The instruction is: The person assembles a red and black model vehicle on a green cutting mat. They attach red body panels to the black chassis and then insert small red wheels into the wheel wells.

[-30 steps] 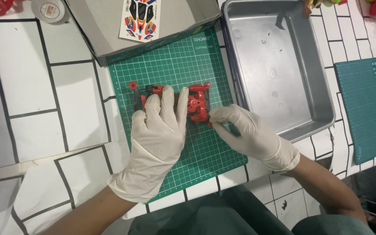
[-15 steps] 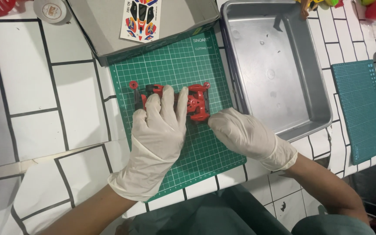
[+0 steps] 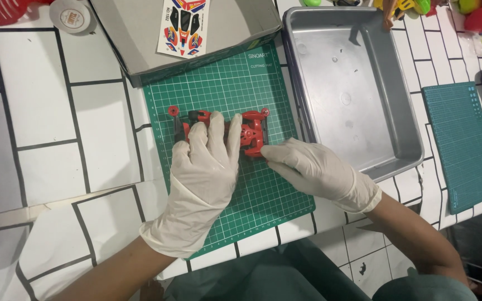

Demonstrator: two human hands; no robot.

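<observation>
A small red toy car chassis lies on a green cutting mat in front of me. My left hand, in a white glove, rests flat over the car's left and middle part, fingers spread and pointing away from me. My right hand, also gloved, lies on the mat with its fingertips against the car's near right corner. Neither hand lifts the car; much of its body is hidden under my left fingers.
An empty grey metal tray stands right of the mat. A grey cardboard box with a sticker sheet lies behind it. A second teal mat is at far right, a tape roll and colourful toys at the back.
My right hand has slid slightly toward the car's near right corner. My left hand stays pressed over the car, which has not moved.
</observation>
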